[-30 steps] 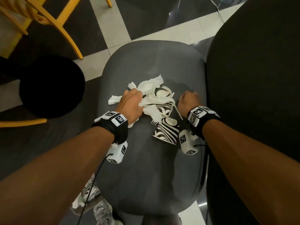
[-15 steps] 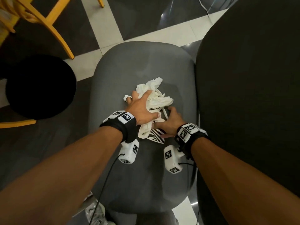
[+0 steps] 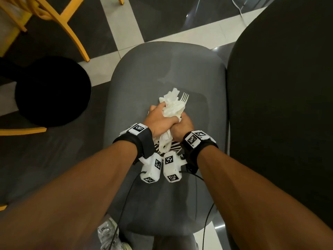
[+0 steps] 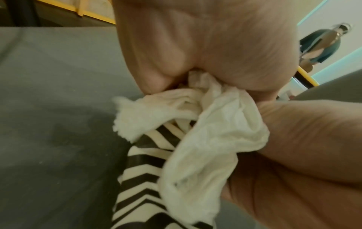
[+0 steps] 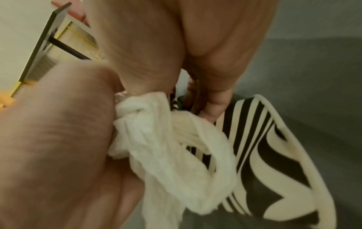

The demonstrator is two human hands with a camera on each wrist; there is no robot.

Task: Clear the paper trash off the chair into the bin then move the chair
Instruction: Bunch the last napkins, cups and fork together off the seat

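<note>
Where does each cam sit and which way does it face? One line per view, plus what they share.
Head: on the head, looking down at the grey chair; both forearms show, left hand and right hand clutching the napkins and a fork.
Left wrist: under the left palm, facing along it at napkins and striped cup.
Right wrist: under the right palm, facing napkins, cup.
Shared: napkins, cup, seat in both wrist views.

- The paper trash (image 3: 172, 107), scattered a second ago, now sits bunched between my left hand (image 3: 158, 121) and right hand (image 3: 182, 128).
- A white fork (image 3: 184, 98) now sticks out on top.
</note>
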